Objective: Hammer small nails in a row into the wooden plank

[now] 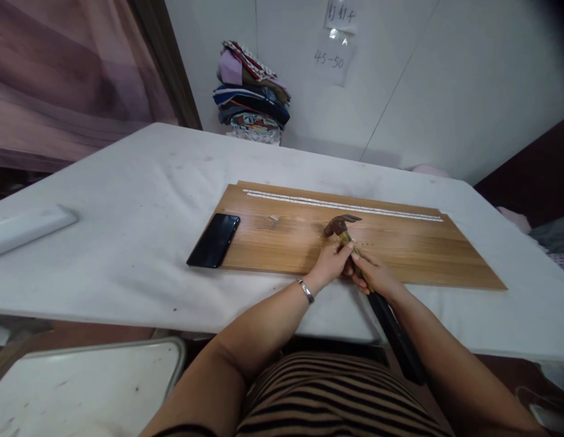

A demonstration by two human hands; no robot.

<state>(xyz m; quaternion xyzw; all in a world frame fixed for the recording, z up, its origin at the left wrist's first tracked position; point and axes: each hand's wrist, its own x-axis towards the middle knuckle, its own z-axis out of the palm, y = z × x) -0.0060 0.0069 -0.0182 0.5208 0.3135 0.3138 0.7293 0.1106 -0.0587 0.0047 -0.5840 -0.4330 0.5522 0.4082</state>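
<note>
A claw hammer (pixel 340 226) with a rusty head and a long black grip lies slantwise over the wooden board (pixel 413 249). Around its yellowish handle my right hand (pixel 375 276) is closed, thumb along the shaft. My left hand (pixel 329 261), with a bracelet at the wrist, is closed just below the hammer head, its thumb across the handle. Whether its hidden fingers also hold something small, I cannot tell. Several small nails (pixel 272 222) lie on the board to the left. A short row of dark dots (pixel 366 244) marks the wood right of the hammer.
A black phone (pixel 214 240) rests on the board's left end. Two pale measuring strips (pixel 343 204) run along its far side. White cloth (pixel 140 243) covers the table. Folded clothes (pixel 252 97) are stacked by the wall; a white stool (pixel 95 385) stands at lower left.
</note>
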